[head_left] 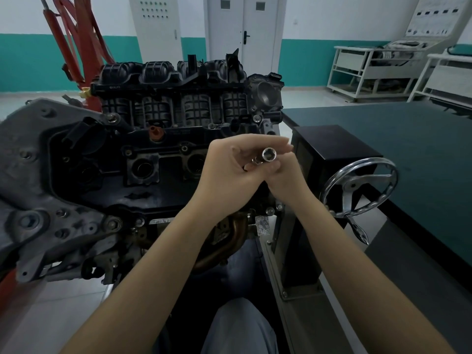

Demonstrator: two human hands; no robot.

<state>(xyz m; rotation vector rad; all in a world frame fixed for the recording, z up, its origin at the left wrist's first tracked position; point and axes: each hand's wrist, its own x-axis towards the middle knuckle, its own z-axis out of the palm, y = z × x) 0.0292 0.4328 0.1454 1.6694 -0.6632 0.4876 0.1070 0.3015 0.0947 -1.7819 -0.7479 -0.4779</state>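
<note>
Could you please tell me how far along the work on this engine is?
Apparently done: two wells in the engine cover stand open. In hand: the left hand and right hand hold a socket above the engine, its open end toward the camera. Left: the socket is on nothing yet, and at least one cover bolt looks seated.

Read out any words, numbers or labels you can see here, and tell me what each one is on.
No text reads clearly.
Small tag on the engine's near edge: characters, too blurred to read.
Raised marking on the intake manifold: too small.
Display board at upper right: too small.
Socket: no marking shows.
</note>
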